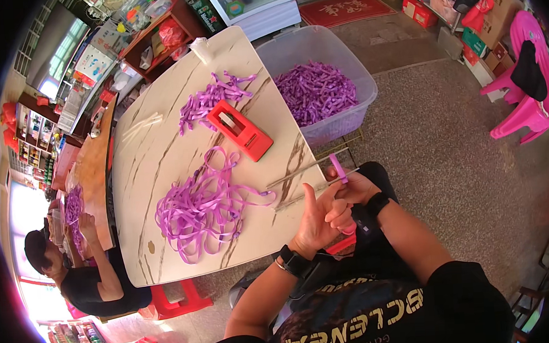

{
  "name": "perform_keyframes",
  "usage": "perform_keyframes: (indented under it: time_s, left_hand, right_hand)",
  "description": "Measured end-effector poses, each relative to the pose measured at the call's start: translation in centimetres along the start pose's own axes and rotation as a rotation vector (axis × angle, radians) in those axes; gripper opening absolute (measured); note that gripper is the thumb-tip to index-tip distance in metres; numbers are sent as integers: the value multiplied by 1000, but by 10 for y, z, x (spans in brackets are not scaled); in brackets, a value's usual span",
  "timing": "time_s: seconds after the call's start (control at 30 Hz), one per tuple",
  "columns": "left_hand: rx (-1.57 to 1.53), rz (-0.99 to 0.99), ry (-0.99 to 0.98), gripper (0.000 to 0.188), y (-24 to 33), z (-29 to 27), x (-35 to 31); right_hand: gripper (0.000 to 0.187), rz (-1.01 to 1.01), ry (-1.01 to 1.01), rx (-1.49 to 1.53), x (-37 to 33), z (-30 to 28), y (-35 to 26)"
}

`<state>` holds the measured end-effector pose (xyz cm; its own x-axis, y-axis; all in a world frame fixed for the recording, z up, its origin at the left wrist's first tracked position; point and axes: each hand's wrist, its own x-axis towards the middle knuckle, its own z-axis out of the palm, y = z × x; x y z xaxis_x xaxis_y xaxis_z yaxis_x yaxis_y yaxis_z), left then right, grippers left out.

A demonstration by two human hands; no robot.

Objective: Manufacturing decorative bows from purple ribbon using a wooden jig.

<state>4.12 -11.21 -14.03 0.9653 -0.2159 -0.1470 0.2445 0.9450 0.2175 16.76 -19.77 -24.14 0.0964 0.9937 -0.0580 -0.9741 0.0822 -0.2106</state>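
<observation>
One flat purple ribbon (339, 169) spans two thin metal rods (306, 168) by my right hand (360, 189); my left hand (320, 224) half-curls, both grips unclear. Light, soft, perhaps slippery, it should pinch best by its ends.

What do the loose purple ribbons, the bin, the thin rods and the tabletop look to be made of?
Loose purple ribbons: probably satin-like woven synthetic; flat, pliable loops with a soft sheen.
Bin: likely plastic, smooth; its cloudy walls let the purple contents show through.
Thin rods: perhaps metal, being straight, slim and greyish.
Tabletop: smooth, marble-patterned; stone or laminate, I can't tell.
</observation>
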Motion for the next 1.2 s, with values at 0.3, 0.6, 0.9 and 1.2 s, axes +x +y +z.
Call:
perform_keyframes:
  time_s: [0.3,0.6,0.9,1.2]
  left_hand:
    - [13,11,-25,74,-2,2,1]
    - [9,7,-10,70,-2,2,1]
    - [4,12,23,65,-1,1,1]
    - [19,10,12,70,-2,2,1]
  right_hand:
    - [8,-51,234,-376,-16,21,-35]
    - [14,39,548,-793,-24,55,-60]
    - [26,62,646,-1109,-29,95,-67]
    - [21,73,577,-1058,-28,59,-64]
